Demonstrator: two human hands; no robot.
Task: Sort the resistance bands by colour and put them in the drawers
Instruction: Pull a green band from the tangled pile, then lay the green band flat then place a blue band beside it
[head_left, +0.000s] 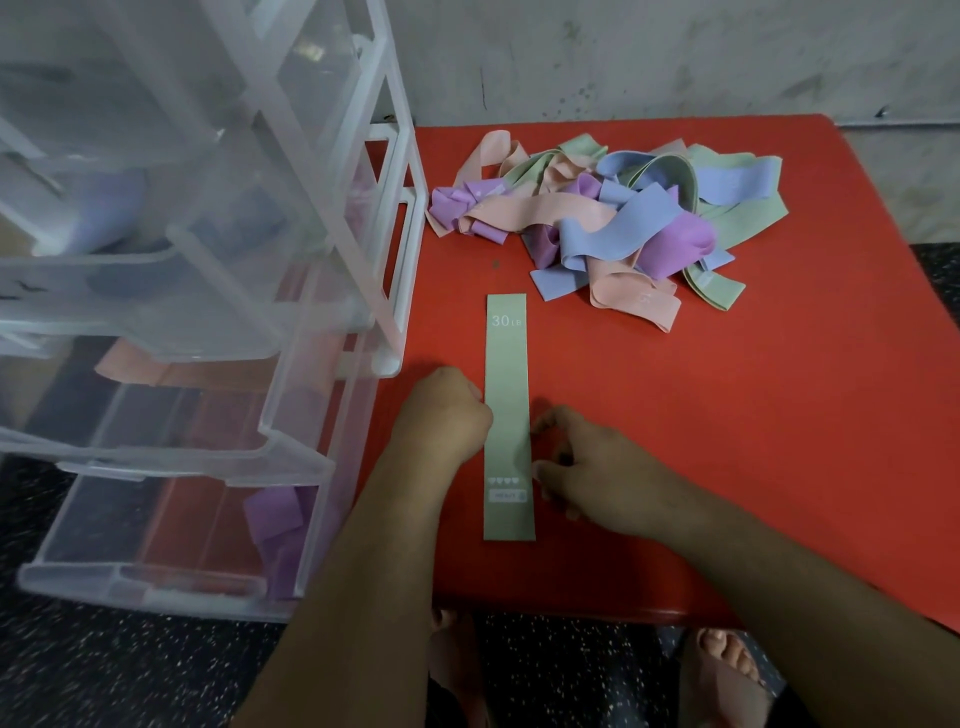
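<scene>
A green resistance band (508, 395) marked "30 LB" lies flat and straight on the red table (727, 441). My left hand (447, 410) is curled in a fist against the band's left edge. My right hand (587, 467) rests at the band's right edge, fingertips touching it. A tangled pile of bands (602, 218) in pink, purple, blue and green sits at the back of the table. The clear plastic drawer unit (208, 260) stands at the left with drawers pulled out; a pink band (135, 364) and a purple band (275, 514) lie in the lower drawers.
A grey wall (675, 52) runs behind the table. Below the table's front edge are a dark speckled floor (130, 670) and the person's bare feet (722, 654). The drawer unit's frame touches the table's left side.
</scene>
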